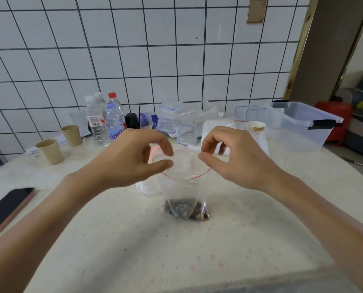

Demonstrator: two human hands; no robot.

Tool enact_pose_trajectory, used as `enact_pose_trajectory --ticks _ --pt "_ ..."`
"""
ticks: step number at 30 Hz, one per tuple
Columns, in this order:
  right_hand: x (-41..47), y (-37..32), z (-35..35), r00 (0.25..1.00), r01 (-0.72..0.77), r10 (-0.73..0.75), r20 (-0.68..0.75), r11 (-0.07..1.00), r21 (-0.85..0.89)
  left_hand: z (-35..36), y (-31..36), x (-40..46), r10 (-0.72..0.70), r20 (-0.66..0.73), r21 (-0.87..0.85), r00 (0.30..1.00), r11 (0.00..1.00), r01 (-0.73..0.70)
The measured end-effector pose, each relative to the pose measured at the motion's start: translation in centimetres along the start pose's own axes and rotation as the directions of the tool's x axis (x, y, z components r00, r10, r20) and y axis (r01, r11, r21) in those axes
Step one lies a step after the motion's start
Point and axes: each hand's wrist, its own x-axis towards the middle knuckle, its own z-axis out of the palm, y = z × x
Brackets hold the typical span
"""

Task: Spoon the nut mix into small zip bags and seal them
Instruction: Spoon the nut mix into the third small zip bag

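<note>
Standing upright, zip bag (184, 191) mouth-up.

Zip bag (184, 193) stands mid-table (134, 250), phone (7, 208) left, bottles (104, 119) behind.

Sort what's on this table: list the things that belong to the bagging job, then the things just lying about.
In the job:
- zip bag, standing open
- nut mix in its bottom
- left hand and right hand at the bag's mouth

Lying about:
- phone
- paper cups
- water bottles
- clear storage box
</note>
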Motion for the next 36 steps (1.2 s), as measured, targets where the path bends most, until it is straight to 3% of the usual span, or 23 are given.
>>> enact_pose_trajectory --ticks 3,5,7,10,14,18,21,25,30,33,36 --pt "-1.0 -0.3 -0.1 0.976 0.187 -0.184 0.115 0.982 -0.019 -0.5 -0.4 -0.9 0.157 0.108 0.114 0.982 0.979 -0.169" --pt "-0.9 -0.3 -0.1 0.936 0.254 -0.191 0.295 0.948 -0.194 -0.5 -0.8 -0.9 0.221 0.166 0.307 0.961 0.915 -0.263" --pt "-0.3 -0.2 0.0 0.889 0.34 -0.139 0.436 0.839 -0.426 -0.3 -1.4 -0.5 0.222 0.211 0.446 0.952 0.845 -0.295" --pt "0.9 -0.5 -0.6 0.88 0.39 -0.125 0.459 0.742 -0.545 -0.7 -2.0 0.5 0.203 0.198 0.494 0.959 0.825 -0.276" --pt "1.9 -1.1 -2.3 0.932 0.293 -0.168 0.322 0.871 -0.394 -2.0 -1.9 1.3 0.189 0.096 0.177 0.977 0.963 -0.204" --pt "2.2 -1.1 -2.9 0.962 0.12 -0.069 0.265 0.976 -0.181 -1.6 -1.6 1.2 0.193 0.018 -0.016 0.981 0.981 -0.193" --pt "2.2 -0.7 -2.7 0.971 0.048 -0.023 0.239 0.994 -0.099 -0.6 -1.4 0.9 0.158 -0.005 -0.039 0.987 0.987 -0.159" --pt "1.7 1.0 -2.0 0.975 0.018 0.02 0.223 0.986 -0.167 0.5 -2.0 0.1 0.138 -0.026 0.007 0.99 0.99 -0.138" --pt "-1.5 2.9 -1.0 0.994 -0.11 0.11 -0.003 0.994 0.023 3.0 -3.3 -2.8 -0.084 -0.142 -0.206 0.986 0.977 0.054" --pt "-3.8 4.2 1.1 0.961 -0.271 0.275 0.002 0.944 0.19 6.2 -3.9 -4.5 -0.294 -0.047 -0.346 0.955 0.901 0.26" --pt "-6.1 5.2 4.3 0.881 -0.474 0.443 0.167 0.828 0.3 9.7 -3.9 -6.1 -0.374 0.196 -0.517 0.907 0.746 0.419"
